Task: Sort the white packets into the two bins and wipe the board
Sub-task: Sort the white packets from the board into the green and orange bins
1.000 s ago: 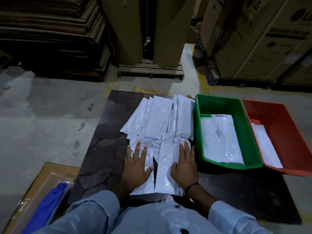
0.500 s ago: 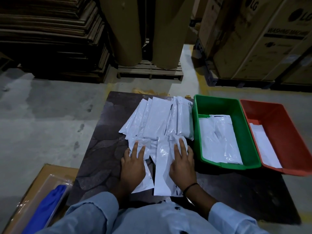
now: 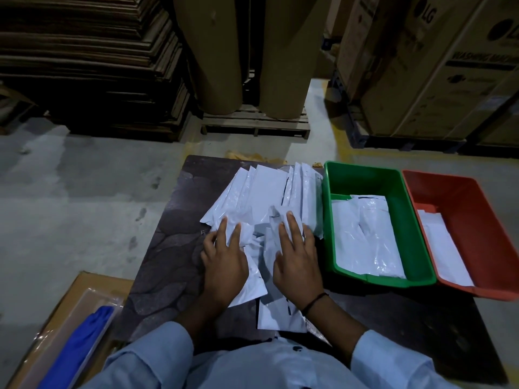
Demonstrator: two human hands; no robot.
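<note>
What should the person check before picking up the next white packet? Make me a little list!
1. Both hands free to grab: ok. The left hand and right hand lie flat on the pile of white packets, gripping nothing.
2. One packet singled out: not ok. The packets overlap.
3. Room in the green bin: ok. Packets cover only its floor.
4. Room in the red bin: ok. It holds very little.
5. Which bin the next packet belongs in: cannot tell. All look plain white.
6. Board ready for wiping: not ok. Packets still cover it.
</note>
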